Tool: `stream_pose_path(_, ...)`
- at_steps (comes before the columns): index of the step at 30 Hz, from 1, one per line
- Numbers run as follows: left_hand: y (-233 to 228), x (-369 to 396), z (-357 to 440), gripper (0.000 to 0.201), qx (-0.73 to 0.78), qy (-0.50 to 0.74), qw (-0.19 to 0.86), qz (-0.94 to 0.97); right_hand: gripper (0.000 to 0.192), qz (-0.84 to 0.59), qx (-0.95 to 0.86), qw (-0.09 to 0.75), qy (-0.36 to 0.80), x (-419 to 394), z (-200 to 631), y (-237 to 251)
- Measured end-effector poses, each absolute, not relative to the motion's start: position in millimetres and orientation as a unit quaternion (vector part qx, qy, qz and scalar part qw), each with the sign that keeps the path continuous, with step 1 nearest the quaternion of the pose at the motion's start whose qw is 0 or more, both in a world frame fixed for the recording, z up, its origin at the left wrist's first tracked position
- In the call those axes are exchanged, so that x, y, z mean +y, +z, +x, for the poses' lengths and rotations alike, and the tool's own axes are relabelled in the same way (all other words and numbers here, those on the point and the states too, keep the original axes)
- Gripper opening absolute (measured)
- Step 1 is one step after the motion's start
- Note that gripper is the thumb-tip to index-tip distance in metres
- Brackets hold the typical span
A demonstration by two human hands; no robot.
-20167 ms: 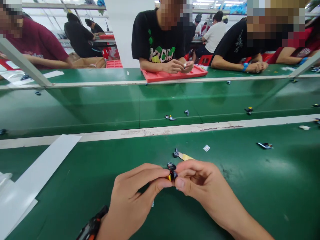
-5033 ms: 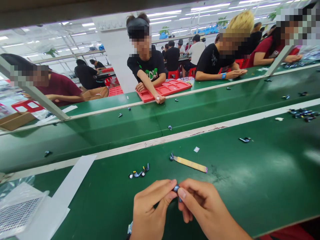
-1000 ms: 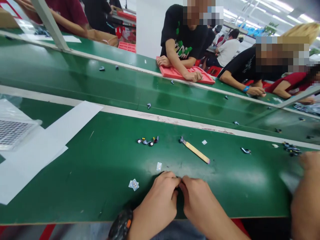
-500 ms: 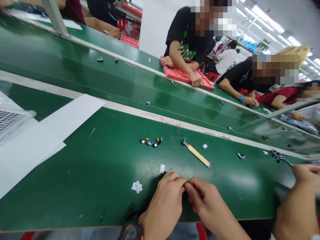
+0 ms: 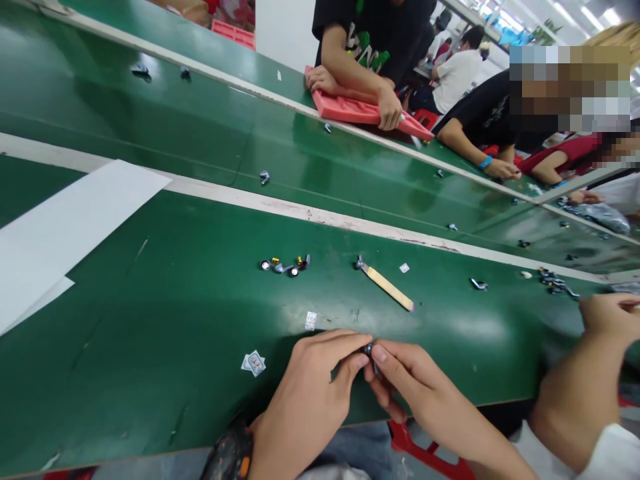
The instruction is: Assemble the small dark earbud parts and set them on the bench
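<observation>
A small dark part [image 5: 369, 349] is pinched between both hands at the near edge of the green counter [image 5: 150, 320].

The left hand [image 5: 305, 400] and right hand [image 5: 405, 383] are brought together fingertip to fingertip, each grip clamped on the part; a wooden-handled tool [image 5: 386, 288] is seen farther off.

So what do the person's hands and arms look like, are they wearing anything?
Both hands are bare, with no gloves and no rings that show. The left hand has a chunky black wristwatch with orange accents on its wrist. The right hand has a bare wrist and forearm, with no sleeve in view. The fingers have short, plain nails.
</observation>
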State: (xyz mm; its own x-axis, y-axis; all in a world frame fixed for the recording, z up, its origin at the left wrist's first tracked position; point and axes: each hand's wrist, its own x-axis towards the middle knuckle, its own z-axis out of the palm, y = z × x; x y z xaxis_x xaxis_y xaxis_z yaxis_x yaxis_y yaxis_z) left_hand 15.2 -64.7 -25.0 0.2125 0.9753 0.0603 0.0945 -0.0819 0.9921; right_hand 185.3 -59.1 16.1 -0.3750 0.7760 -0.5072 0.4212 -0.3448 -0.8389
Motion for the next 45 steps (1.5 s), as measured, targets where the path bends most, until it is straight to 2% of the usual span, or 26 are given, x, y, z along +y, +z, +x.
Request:
stream_pose_path(4, -27.0, -67.0, 13.2, 0.033, 0.442, 0.447, 0.515, 0.583, 0.047, -0.554, -0.55, 0.15, 0.606, -61.6, 182.3, 12.3)
stream_pose_path(10, -27.2, -65.3, 9.5, 0.028, 0.439, 0.457, 0.524, 0.568, 0.046, -0.56, -0.632, 0.139, 0.517, -58.7, 183.2, 15.6)
stream_pose_path(16, -26.6, -63.0, 8.1, 0.021, 0.453, 0.442, 0.579, 0.515, 0.048, -0.523, -0.597, 0.143, 0.591, -58.1, 182.9, 17.4)
stream_pose_path(19, -27.7, -63.8, 7.7, 0.023, 0.456, 0.438, 0.614, 0.472, 0.048, -0.534, -0.59, 0.168, 0.581, -60.3, 180.9, 16.3)
stream_pose_path(23, -27.8, -64.1, 5.3, 0.019, 0.445, 0.451, 0.587, 0.503, 0.048, -0.541, -0.597, 0.187, 0.563, -61.7, 178.1, 15.0)
stream_pose_path(33, -25.6, -63.1, 8.6, 0.021, 0.432, 0.469, 0.538, 0.551, 0.05, -0.551, -0.533, 0.231, 0.599, -63.4, 169.0, 11.0)
stream_pose_path(41, -24.0, -63.4, 8.0, 0.026, 0.44, 0.465, 0.527, 0.559, 0.047, -0.573, -0.565, 0.227, 0.548, -71.2, 167.5, 8.7)
stream_pose_path(45, -29.3, -66.1, 9.7, 0.027, 0.45, 0.427, 0.516, 0.59, 0.045, -0.572, -0.637, 0.198, 0.477, -71.1, 172.7, 6.7)
